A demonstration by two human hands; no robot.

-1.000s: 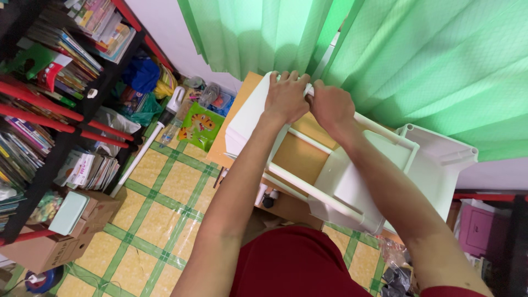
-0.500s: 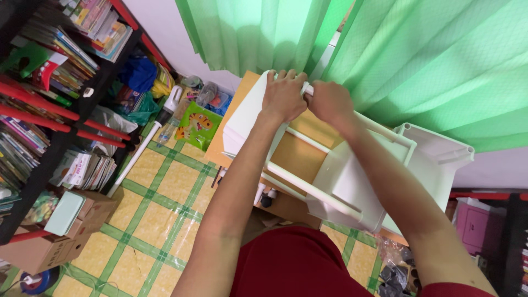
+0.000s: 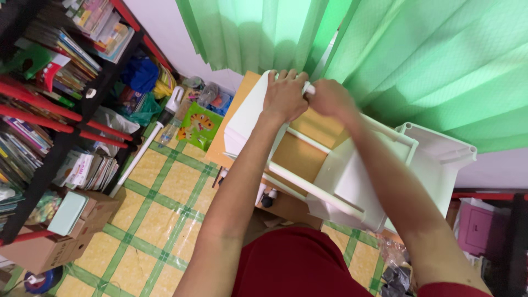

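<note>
Two hands counted: left hand (image 3: 284,97), right hand (image 3: 328,99). One white plastic rack (image 3: 352,181). One wooden table (image 3: 297,157). Two green curtains (image 3: 418,60). One bookshelf (image 3: 49,82). One cardboard box (image 3: 52,247).

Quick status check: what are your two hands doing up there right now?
Left hand gripping white shelf panel's top edge. Right hand closed on white rod beside it. Green curtain hangs close behind.
</note>
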